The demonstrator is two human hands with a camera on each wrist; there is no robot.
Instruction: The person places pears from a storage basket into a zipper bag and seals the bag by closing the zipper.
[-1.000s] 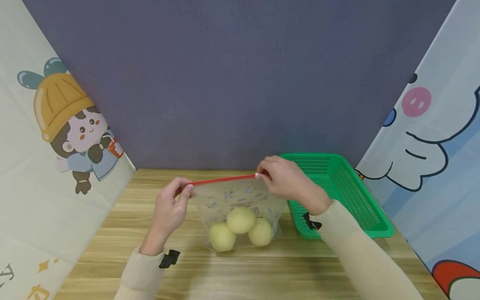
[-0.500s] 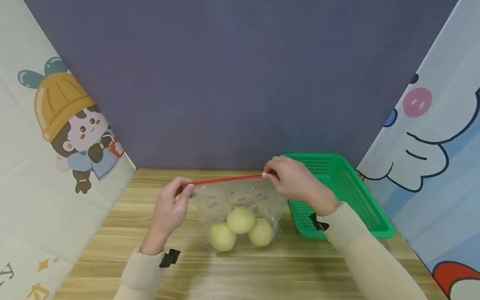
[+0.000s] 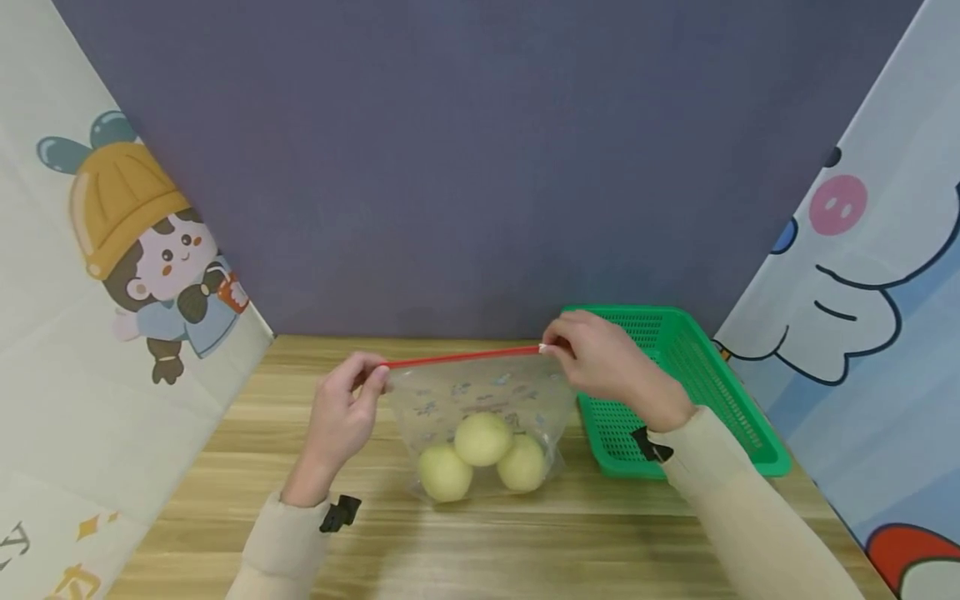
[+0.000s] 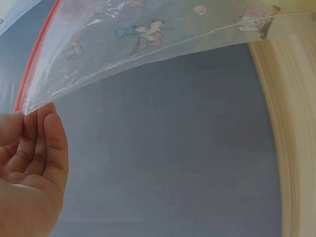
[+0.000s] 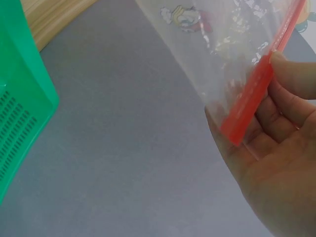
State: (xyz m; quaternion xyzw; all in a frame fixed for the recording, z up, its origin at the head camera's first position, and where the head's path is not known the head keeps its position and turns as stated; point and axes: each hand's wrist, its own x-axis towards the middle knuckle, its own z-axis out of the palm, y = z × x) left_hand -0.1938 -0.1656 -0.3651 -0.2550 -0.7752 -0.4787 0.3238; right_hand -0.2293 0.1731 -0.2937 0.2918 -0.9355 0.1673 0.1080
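Observation:
A clear zip bag (image 3: 450, 402) with printed figures and a red zip strip (image 3: 465, 357) stands on the wooden table. Three round pale yellow-green fruits (image 3: 483, 439) lie in its bottom; their kind is not certain. My left hand (image 3: 341, 417) pinches the bag's left top corner between thumb and fingers, also plain in the left wrist view. Near the right end of the strip, my right hand (image 3: 603, 362) pinches the zip, where a small white piece shows at the fingertips. In the right wrist view the end of the red strip (image 5: 249, 101) lies across the fingers.
A green perforated plastic basket (image 3: 705, 392) stands right of the bag, partly behind my right hand and forearm. A dark grey panel (image 3: 480, 167) rises at the table's back edge. Printed cloths hang on both sides. Bare wooden tabletop (image 3: 480, 554) shows in front of the bag.
My right hand has slid to the right along the red zip strip, so more of the strip shows between the hands. The left hand and the fruits have stayed nearly still.

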